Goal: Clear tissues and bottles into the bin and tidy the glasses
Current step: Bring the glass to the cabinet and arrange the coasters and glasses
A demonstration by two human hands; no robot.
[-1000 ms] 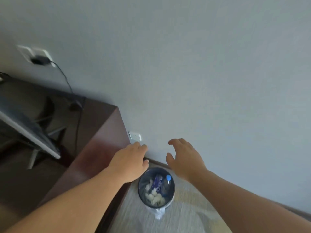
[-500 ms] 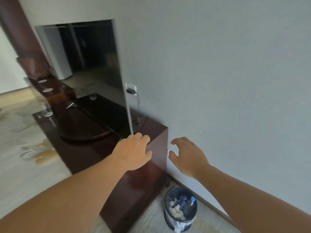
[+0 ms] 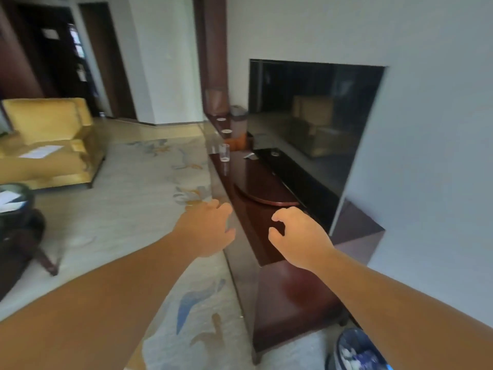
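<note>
Above the cabinet (image 3: 266,198), both hands empty, loosely spread, bin (image 3: 354,351) half hidden, blurred glass (image 3: 224,152)

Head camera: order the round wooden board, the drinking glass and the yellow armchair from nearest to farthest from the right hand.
From the right hand:
1. Round wooden board, just ahead on the cabinet.
2. Drinking glass, farther along the cabinet's front edge.
3. Yellow armchair, across the room, far left.
</note>
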